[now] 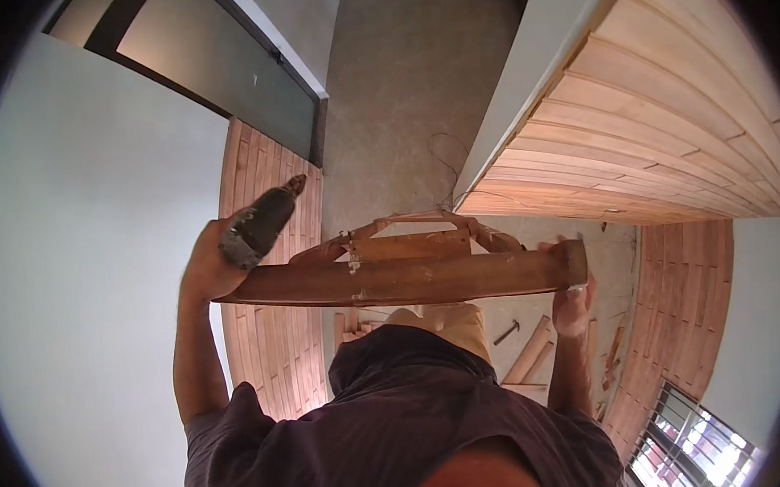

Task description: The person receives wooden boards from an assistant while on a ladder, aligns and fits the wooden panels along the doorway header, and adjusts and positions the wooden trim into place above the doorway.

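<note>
At nine o'clock the left hand (208, 265) is gripping a power drill (262, 226) by the wooden bench (437, 277) in the middle, the right hand (572, 311) at four o'clock is grasping its end, and lifting seems to be needing level hands.

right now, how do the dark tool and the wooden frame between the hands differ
The wooden frame is long and brown; the dark tool is much shorter and mostly blackish. The frame stretches crosswise from the left hand to the right hand; the tool, in the left hand, slants forward and rightward, its narrow tip foremost. Both carry pale marks.
</note>
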A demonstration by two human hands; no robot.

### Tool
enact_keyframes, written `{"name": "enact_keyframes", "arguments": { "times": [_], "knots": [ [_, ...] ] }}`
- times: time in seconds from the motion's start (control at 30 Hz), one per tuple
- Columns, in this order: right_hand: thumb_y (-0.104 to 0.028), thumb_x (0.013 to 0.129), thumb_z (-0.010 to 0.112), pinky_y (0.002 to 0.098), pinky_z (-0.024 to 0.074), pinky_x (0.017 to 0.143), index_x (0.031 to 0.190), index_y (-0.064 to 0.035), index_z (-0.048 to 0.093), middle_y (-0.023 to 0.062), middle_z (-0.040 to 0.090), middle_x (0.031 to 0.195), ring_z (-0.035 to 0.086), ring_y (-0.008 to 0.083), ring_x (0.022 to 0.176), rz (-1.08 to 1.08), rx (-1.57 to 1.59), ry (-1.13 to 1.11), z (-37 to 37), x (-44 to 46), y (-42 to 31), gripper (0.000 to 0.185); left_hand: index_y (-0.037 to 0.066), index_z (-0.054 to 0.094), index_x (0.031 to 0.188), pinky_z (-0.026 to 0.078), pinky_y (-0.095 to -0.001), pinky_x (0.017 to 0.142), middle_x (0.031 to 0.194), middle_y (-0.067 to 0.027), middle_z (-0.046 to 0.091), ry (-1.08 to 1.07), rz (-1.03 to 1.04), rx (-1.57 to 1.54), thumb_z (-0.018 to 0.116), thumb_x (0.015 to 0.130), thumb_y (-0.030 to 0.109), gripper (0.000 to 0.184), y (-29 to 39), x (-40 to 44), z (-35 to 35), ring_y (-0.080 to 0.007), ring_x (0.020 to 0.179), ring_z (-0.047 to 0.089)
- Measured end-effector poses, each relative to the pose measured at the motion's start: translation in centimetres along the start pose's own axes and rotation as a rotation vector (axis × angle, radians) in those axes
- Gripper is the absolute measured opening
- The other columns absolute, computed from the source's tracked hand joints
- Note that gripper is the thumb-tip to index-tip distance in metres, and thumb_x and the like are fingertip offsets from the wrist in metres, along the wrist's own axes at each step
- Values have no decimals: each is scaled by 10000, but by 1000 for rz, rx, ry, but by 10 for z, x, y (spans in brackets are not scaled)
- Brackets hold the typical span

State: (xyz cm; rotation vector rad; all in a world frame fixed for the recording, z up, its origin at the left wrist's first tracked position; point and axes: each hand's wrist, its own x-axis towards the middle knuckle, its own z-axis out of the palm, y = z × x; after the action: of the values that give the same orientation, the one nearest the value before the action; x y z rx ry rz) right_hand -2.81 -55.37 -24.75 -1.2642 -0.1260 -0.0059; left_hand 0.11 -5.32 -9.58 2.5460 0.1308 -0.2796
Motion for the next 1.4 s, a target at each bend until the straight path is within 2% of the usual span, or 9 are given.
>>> {"name": "enact_keyframes", "arguments": {
  "times": [0.17,0.2,0.27,0.33,0.53,0.67,0.93,1.17,1.4],
  "knots": [
    [-453,946,560,403,445,982,1224,83,553,180,645,1137,596,264,1101,-261,-583,414,81,7,-83,604,12,649,949,511,-348,711,831,-115,686,-320,-97,-98,673,681,44,271,-3,0,-13,-198,763,634],
    [-311,925,586,396,482,933,1152,61,597,176,649,1102,618,247,1038,-270,-608,333,98,10,-98,436,12,629,877,499,-349,669,779,-87,658,-371,-164,-55,638,672,44,208,-3,-1,-18,-178,733,598],
    [-58,777,657,345,514,722,1006,11,661,140,659,856,632,232,777,-250,-729,246,119,27,-104,239,19,673,941,520,-374,756,902,-153,698,-438,-84,-60,654,711,95,243,-14,4,-20,-234,837,643],
    [-70,767,689,361,505,660,992,-18,682,89,666,760,620,264,701,-412,-870,358,127,35,-92,231,20,599,1210,481,-334,934,1110,-116,678,-577,180,-187,718,730,109,502,-22,24,-15,-207,1037,601],
    [-56,810,690,307,520,683,1148,22,608,96,678,810,658,171,748,-390,-856,441,131,26,-89,356,60,553,1322,487,-414,912,1114,-147,688,-931,699,68,655,792,248,572,-97,123,123,-285,1044,648],
    [-73,834,695,327,529,738,1340,2,439,115,679,911,648,163,811,-350,-679,427,138,21,-90,573,43,552,1317,458,-424,963,1238,-203,627,-958,497,428,653,849,385,588,-44,123,185,-352,1161,590],
    [-79,1013,446,272,524,701,1309,22,478,103,678,877,619,113,731,-373,-672,750,147,38,-63,314,41,559,1298,465,-433,928,1189,-217,633,-916,516,512,664,839,391,587,-48,170,261,-367,1115,600],
    [-104,1007,449,270,522,699,1350,37,466,103,677,806,630,111,730,-396,-775,884,164,43,-62,371,39,565,1281,472,-440,898,1146,-230,639,-958,553,514,674,831,397,585,-36,192,295,-379,1074,608],
    [-33,973,409,352,551,766,1381,52,426,168,695,1035,687,245,842,-429,-1104,920,160,52,-67,417,38,571,1264,478,-447,868,1104,-242,645,-995,544,502,683,822,403,584,-34,200,315,-392,1034,617]
  ]
}}
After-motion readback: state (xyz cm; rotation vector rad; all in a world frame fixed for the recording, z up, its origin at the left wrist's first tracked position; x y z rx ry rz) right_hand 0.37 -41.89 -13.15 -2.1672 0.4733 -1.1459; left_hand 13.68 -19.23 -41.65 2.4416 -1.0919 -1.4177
